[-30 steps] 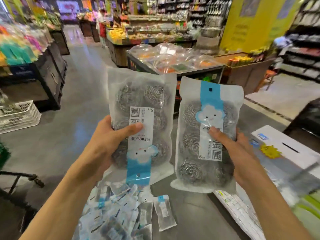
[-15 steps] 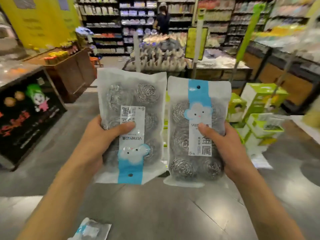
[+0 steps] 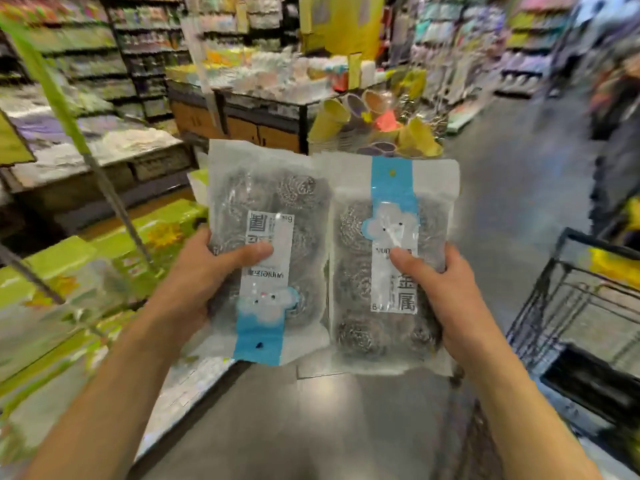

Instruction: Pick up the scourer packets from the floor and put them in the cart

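I hold two clear scourer packets side by side at chest height. My left hand (image 3: 204, 271) grips the left packet (image 3: 273, 202), which is upside down with its blue strip at the bottom. My right hand (image 3: 450, 292) grips the right packet (image 3: 391, 334), upright, blue strip at the top. Steel wool balls show through both. The black wire cart (image 3: 568, 306) stands at the right edge, just beyond my right hand. No packets on the floor are in view.
Green boxes (image 3: 69, 268) are stacked low on the left, with a slanted green-and-grey pole (image 3: 100, 171) over them. A display stand of coloured cups (image 3: 374, 123) is straight ahead. Shelves line the back. Grey floor (image 3: 346, 427) lies below my arms.
The view has swung round to the right: the pile of packets on the floor is gone from view and the black cart has appeared at the right. Both hands keep their packets.
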Demonstrator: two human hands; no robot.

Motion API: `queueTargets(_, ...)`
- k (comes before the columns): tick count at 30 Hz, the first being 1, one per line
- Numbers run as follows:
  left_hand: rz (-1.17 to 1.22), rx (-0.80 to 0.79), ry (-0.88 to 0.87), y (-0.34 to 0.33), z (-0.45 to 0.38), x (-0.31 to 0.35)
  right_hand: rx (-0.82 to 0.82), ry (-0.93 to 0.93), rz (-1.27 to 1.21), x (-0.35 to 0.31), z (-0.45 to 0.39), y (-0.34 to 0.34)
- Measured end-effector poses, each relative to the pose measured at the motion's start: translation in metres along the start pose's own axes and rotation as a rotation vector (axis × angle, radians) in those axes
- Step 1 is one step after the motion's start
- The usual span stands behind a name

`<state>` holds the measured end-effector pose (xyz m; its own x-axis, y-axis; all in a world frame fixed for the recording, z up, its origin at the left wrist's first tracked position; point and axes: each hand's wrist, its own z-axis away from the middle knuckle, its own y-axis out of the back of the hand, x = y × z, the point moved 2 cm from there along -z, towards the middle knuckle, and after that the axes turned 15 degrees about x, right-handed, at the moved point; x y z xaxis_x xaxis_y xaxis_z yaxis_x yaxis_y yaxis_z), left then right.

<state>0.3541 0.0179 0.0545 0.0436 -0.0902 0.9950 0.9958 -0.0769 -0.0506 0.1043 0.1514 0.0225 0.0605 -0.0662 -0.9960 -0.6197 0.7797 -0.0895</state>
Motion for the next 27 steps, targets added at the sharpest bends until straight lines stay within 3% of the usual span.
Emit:
queueTargets(6, -0.028, -0.348, 0.026, -0.177, -0.073, -0.014, 0.353, -0.013, 0.006, 0.004, -0.081, 0.093)
queueTargets(15, -0.163, -0.866, 0.106, -0.42, -0.156, -0.046, 0.837, -0.041, 0.018, 0.015, -0.161, 0.174)
queueTargets(22, -0.265, -1.276, 0.171, -0.573, -0.115, -0.077, 1.238, -0.066, 0.074, 0.024, -0.144, 0.239)
queueTargets(27, -0.367, -1.564, 0.148, -0.646, -0.028, -0.122, 1.503, -0.184, 0.07, 0.052, -0.09, 0.285)
